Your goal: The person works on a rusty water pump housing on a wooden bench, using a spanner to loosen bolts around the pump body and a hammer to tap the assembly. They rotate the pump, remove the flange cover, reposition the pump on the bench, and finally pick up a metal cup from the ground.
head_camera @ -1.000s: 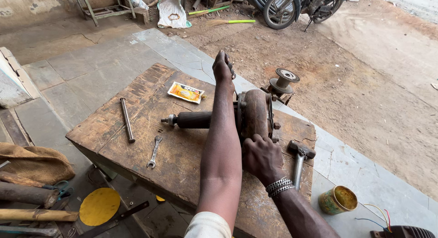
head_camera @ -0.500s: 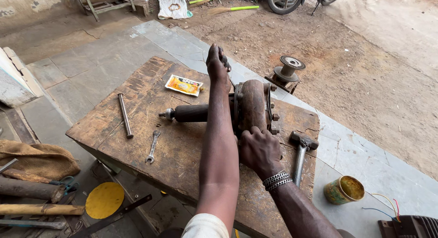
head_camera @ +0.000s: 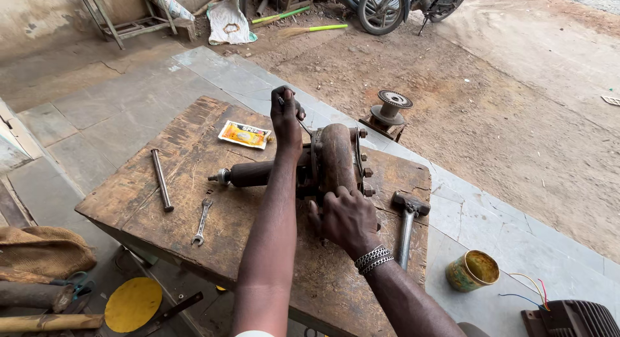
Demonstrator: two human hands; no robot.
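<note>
Both hands [head_camera: 287,117] [head_camera: 345,217] clenched, forearms extended

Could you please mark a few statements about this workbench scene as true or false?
1. The left hand grips a thin tool at the far side of the rusty pump housing. True.
2. The right hand rests on the hammer. False: it presses against the near side of the housing; the hammer lies untouched to its right.
3. A small spanner lies on the wooden bench, apart from both hands. True.
4. The yellow packet sits on the floor. False: the packet lies on the bench's far edge.
5. The metal rod stands upright. False: it lies flat on the bench.
</note>
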